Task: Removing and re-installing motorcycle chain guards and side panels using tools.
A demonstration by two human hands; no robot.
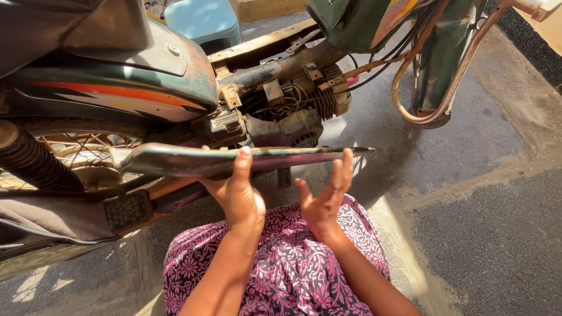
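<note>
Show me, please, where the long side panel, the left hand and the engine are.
long side panel (175, 159), head view: middle of its upturned edge.
left hand (239, 196), head view: back of the hand.
engine (293, 127), head view: rounded casing under the frame.

Pink-floral purple dress (293, 263), rusty green bike panel (234, 159), blue stool (202, 20).

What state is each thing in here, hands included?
Left hand: gripping the side panel from below, thumb up.
Right hand: open, fingertips touching the panel's edge.
Side panel: off the motorbike, held level.
Motorbike: rusty, engine and wiring exposed.
</note>
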